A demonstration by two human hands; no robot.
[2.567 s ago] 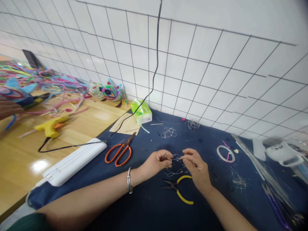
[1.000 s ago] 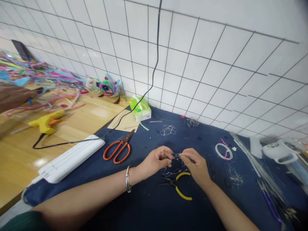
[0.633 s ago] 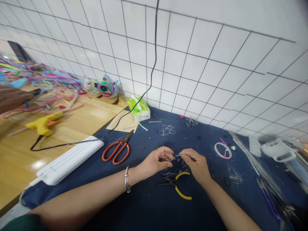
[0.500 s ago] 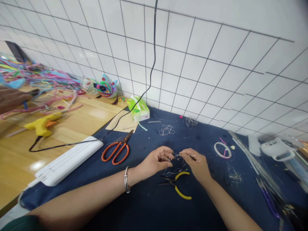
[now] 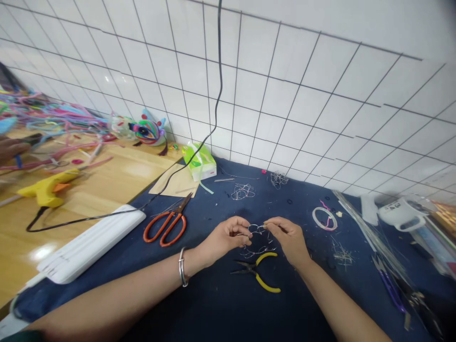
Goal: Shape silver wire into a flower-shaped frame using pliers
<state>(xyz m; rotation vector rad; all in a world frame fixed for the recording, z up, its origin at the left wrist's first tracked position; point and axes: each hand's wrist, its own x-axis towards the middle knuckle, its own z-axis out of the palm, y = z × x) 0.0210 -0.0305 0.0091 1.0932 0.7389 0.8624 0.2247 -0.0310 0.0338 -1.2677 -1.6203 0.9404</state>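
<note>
Between my hands is a piece of thin silvery wire (image 5: 253,228) bent into small loops. My left hand (image 5: 228,238) pinches its left side between thumb and fingers. At the right end, my right hand (image 5: 288,239) grips the wire with thumb and forefinger. More twisted wire (image 5: 259,251) shows just below; whether it joins the held piece I cannot tell. Under my hands lie yellow-handled pliers (image 5: 257,270) with their handles spread. Left of my left hand, orange-handled scissors (image 5: 166,225) rest on the dark blue cloth (image 5: 213,304).
Tangled wire (image 5: 243,191) lies behind my hands. A white ring (image 5: 324,218), long wires (image 5: 370,232), purple-handled pliers (image 5: 391,285) and a white mug (image 5: 401,214) are on the right. Leftward are a white power strip (image 5: 92,244), a yellow glue gun (image 5: 50,187) and another person's hand (image 5: 10,148).
The view has shifted slightly, so most things sit further left. Both hands keep hold of the wire, and its loop shows more openly between them.
</note>
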